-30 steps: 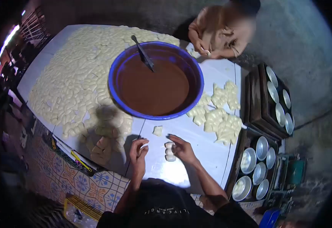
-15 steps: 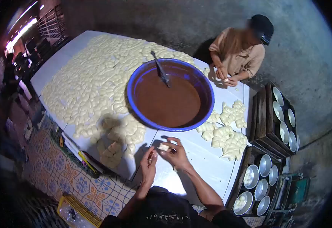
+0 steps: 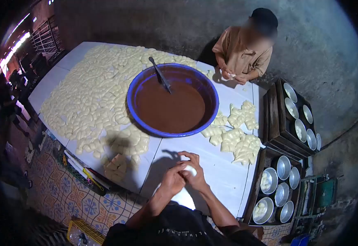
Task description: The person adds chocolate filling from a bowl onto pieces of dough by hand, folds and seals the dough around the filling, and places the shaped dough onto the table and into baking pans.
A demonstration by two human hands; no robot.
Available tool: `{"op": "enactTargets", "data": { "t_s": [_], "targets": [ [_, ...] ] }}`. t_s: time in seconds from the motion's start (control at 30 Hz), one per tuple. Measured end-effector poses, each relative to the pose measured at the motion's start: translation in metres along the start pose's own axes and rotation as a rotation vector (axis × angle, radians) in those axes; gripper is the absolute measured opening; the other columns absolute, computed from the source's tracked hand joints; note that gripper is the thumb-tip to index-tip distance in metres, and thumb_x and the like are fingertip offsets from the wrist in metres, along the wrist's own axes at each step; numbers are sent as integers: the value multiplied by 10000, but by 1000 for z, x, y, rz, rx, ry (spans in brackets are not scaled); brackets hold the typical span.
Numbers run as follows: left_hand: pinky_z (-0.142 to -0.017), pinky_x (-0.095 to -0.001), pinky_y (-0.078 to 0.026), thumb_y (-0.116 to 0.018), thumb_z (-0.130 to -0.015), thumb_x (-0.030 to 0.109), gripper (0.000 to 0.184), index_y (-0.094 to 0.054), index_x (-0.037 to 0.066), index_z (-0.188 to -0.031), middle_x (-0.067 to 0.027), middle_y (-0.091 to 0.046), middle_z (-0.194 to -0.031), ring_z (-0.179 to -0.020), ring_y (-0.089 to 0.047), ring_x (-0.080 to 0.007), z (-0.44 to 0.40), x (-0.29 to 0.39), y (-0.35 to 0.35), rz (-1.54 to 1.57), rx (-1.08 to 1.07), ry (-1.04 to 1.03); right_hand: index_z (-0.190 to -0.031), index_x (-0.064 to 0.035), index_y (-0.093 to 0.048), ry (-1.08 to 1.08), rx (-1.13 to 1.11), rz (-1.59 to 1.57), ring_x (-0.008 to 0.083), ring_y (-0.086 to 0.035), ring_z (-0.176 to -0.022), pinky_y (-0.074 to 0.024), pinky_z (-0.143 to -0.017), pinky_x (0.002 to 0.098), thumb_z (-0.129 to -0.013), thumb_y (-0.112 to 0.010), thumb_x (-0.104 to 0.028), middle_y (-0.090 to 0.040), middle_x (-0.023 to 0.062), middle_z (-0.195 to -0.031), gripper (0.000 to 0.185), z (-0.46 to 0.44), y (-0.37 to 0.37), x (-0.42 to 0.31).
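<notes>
A small white piece of dough [image 3: 190, 169] sits between my two hands above the front of the white table [image 3: 211, 186]. My right hand [image 3: 195, 177] curls around it from the right, with the upper fingers arched over. Pressed against it from the left is my left hand [image 3: 173, 181], fingers closed together and partly hiding it. Beyond them stands a blue basin [image 3: 172, 134] of smooth brown filling [image 3: 170, 110], and a dark-handled utensil [image 3: 161, 76] leans in it. Many pale dough pieces [image 3: 84, 94] cover the table's left side; more dough clusters [image 3: 233, 140] lie right of the basin.
Across the table a person in a tan shirt [image 3: 244, 53] handles a white piece. Dark trays [image 3: 274, 117] at the right hold round metal tins [image 3: 283, 167], a few with dough balls inside. Tools [image 3: 82, 170] lie along the left edge, above a yellow crate [image 3: 84, 233] on the patterned floor.
My hands have come together around the dough, the left moving right to meet the right. The whole view has shifted slightly. The other person keeps handling a white piece.
</notes>
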State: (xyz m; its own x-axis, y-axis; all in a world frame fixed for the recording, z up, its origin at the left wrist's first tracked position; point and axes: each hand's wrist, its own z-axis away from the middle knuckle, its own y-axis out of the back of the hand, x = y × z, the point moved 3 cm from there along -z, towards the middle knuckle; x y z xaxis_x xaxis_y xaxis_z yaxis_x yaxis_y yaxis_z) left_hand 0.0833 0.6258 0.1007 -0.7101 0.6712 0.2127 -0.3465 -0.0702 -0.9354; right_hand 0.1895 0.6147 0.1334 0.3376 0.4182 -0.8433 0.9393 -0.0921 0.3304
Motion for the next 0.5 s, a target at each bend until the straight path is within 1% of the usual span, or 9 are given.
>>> {"op": "enactTargets", "data": {
  "t_s": [0.03,0.07,0.13,0.17,0.27,0.3,0.37,0.4,0.5],
  "targets": [
    [-898,-331,-453,-657,-848,370,571,-505,-6,-1250,-121,-588,-1139,-1017,-574,-205,2,-5,1,-116,39,19,-1197,-70,-586,66,-25,42,266,-388,-1193,-354,-976,393,-820,-684,-417,-513,114,-1263,521,2,3,11],
    [-898,-331,-453,-657,-848,370,571,-505,-6,-1250,-121,-588,-1139,-1017,-574,-205,0,-2,-6,-118,36,20,-1197,-70,-586,68,-22,44,266,-388,-1193,-354,-976,393,-820,-684,-417,-513,114,-1263,521,2,9,10],
    [-1004,-392,-385,-615,-793,625,921,-363,-49,-1367,-177,-507,-1267,-1149,-507,-268,-4,8,-36,169,-466,200,-1361,-100,-436,-336,12,-581,243,-410,-1197,-322,-1022,415,-711,-698,-619,-394,87,-1387,871,6,15,18],
    [-1086,-436,-291,-525,-699,808,1169,-245,-65,-1425,-219,-400,-1385,-1275,-403,-333,-16,13,-38,144,-624,233,-1464,-130,-221,-474,-85,-765,205,-402,-1203,-373,-971,385,-621,-747,-658,-315,59,-1436,1126,17,15,39],
    [-962,-436,-432,-261,-835,782,1013,-431,-87,-1328,-250,-580,-1204,-1086,-591,-322,-87,62,-32,-306,-614,82,-1487,-155,-166,-392,37,-830,180,-405,-1189,-408,-896,342,-637,-742,-657,-269,57,-1468,1144,23,18,61],
    [-927,-383,-460,-186,-881,743,975,-496,-94,-1274,-225,-623,-1144,-1022,-628,-277,-104,80,-56,-628,-308,-114,-1496,-132,-121,-355,63,-765,199,-407,-1182,-447,-874,388,-650,-692,-707,-219,92,-1485,1172,18,25,53],
    [-1033,-433,-359,-157,-911,703,925,-481,-68,-1304,-301,-533,-1247,-1172,-522,-380,-150,116,-54,-1442,128,-383,-1496,-148,-127,-392,133,-758,196,-406,-1182,-443,-935,436,-692,-695,-658,-229,100,-1490,1108,20,27,59],
    [-1079,-470,-282,-155,-896,721,930,-523,-44,-1275,-320,-471,-1302,-1249,-432,-431,-152,119,-73,-1728,341,-225,-1492,-144,-140,-405,170,-786,194,-406,-1182,-438,-958,448,-716,-703,-621,-248,96,-1479,1071,20,25,60],
    [-1090,-448,-274,-110,-908,701,908,-566,-9,-1246,-252,-476,-1343,-1296,-403,-384,-170,121,-77,-2111,139,-85,-1475,-115,-207,-431,226,-892,187,-413,-1170,-434,-973,430,-803,-698,-487,-313,92,-1431,912,25,16,72]
  ]
}}
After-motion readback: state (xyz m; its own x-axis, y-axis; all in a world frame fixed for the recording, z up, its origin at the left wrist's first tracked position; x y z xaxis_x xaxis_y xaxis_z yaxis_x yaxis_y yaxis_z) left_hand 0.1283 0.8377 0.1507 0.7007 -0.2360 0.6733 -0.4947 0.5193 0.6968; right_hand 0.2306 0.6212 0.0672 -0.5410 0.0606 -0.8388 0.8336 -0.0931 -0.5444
